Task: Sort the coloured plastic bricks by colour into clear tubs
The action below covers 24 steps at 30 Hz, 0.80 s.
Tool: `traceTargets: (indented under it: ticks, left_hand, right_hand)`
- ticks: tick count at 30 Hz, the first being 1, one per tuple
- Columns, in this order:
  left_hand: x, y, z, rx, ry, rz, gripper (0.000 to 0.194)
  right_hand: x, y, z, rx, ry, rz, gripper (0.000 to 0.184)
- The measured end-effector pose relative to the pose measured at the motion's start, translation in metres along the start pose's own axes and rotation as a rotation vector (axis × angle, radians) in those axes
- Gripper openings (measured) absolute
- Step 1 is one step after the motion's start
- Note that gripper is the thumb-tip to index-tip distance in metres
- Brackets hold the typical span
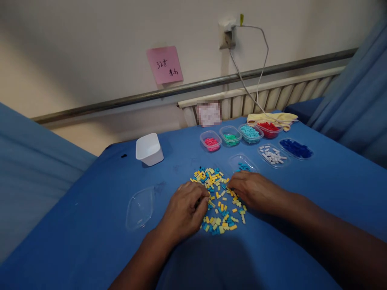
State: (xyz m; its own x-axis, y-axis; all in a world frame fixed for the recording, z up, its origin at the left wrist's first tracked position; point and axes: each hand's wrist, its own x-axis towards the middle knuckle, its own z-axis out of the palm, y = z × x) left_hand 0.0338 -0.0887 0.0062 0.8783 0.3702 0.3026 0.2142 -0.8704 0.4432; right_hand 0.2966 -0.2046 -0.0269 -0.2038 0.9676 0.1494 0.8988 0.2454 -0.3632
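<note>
A loose pile of small toy building bricks [222, 207] in yellow, pale yellow and teal lies on the blue cloth between my hands. At the pile's left edge, my left hand [188, 207] is closed, thumb and curled fingers coming together over the bricks; whatever is between the tips is too small to make out. My right hand [252, 188] reaches in from the right, its fingers pressed together at the pile's right side, and its fingertips' contents are hidden. Just beyond it, a clear plastic lid [232, 161] holds some teal bricks [243, 166].
Clear tubs of pink [212, 142], green [231, 138], light-blue [250, 132] and red bricks [268, 128] line the back. White [273, 155] and dark-blue bricks [296, 148] lie in lids at right. A white tub [149, 150] and clear lid [139, 209] are left.
</note>
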Motion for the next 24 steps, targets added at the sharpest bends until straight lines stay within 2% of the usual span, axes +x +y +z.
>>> traceTargets:
  ticks: [4,8,10,14,18,21,24]
  left_hand:
    - [0.0,0.001,-0.007,0.018,-0.094,-0.027,0.016]
    - [0.009,-0.007,-0.001,0.132,-0.026,-0.064,0.016]
    - [0.018,-0.009,0.006,0.232,-0.066,-0.052,0.019]
    - [0.035,-0.007,0.015,0.387,-0.206,-0.063,0.026]
    - [0.04,-0.004,0.014,0.467,-0.258,-0.031,0.026]
    - [0.038,-0.004,0.012,0.46,-0.273,0.021,0.025]
    - [0.037,-0.004,0.009,0.432,-0.307,0.037,0.023]
  right_hand:
    - [0.0,-0.003,0.002,0.003,0.005,0.039,0.021]
    - [-0.001,-0.001,-0.002,0.029,0.006,0.037,0.021]
    - [-0.002,0.008,-0.007,0.03,0.062,0.037,0.022]
    - [-0.005,0.036,-0.014,-0.072,0.238,0.159,0.027]
    - [-0.007,0.057,-0.013,-0.129,0.213,0.215,0.028]
    - [-0.007,0.063,-0.013,-0.137,0.187,0.235,0.028]
    - [-0.007,0.065,-0.017,-0.126,0.227,0.252,0.031]
